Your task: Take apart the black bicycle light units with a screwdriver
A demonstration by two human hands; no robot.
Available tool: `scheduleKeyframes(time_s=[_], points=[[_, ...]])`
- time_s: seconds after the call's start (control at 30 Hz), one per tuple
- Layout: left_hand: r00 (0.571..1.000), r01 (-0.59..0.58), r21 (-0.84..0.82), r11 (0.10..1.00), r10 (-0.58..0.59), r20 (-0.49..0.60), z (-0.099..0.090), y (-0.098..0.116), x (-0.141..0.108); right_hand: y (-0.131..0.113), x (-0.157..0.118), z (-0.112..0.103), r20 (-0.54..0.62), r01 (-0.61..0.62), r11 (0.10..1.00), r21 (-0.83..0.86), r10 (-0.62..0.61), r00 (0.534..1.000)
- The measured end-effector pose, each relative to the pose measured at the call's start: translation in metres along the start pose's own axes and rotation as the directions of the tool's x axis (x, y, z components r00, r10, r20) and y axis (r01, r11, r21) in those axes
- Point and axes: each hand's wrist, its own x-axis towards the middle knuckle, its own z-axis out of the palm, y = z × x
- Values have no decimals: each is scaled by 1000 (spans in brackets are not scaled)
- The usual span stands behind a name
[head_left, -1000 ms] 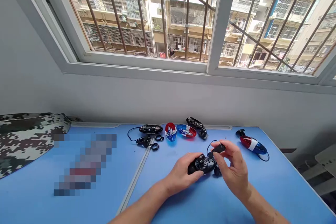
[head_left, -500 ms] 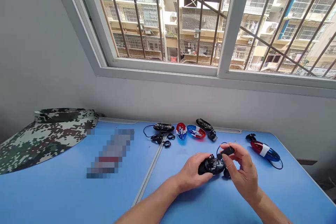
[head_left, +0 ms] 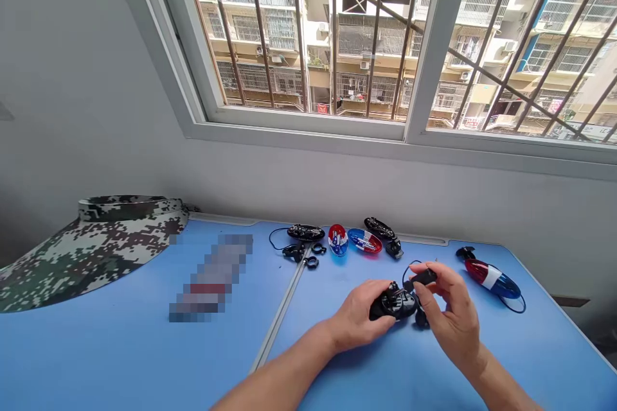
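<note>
My left hand is closed around a black oval light base, its thumb in front and fingers behind. The inner side of the base faces up and shows small shiny parts. My right hand pinches a small black piece between thumb and fingertips, at the right end of the base. A thin black cable loops up behind this piece. Under the right fingers, a round black part is partly hidden; I cannot tell whether it is attached to the base.
Behind my hands lie two red-and-blue light covers, a black base with a clamp, another corded base and loose black rings. A red, white and blue light rests at right. A camouflage cap sits at left.
The whole view has shifted slightly, so everything appears a little farther right. Both hands keep their grips, with the small black piece still beside the base.
</note>
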Motion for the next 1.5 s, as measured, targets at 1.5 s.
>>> scheduleKeyframes(time_s=[1.5], points=[[1000, -9, 57, 998, 9, 2, -7, -3, 1, -11, 14, -5, -47, 3, 1000, -7, -4, 999]])
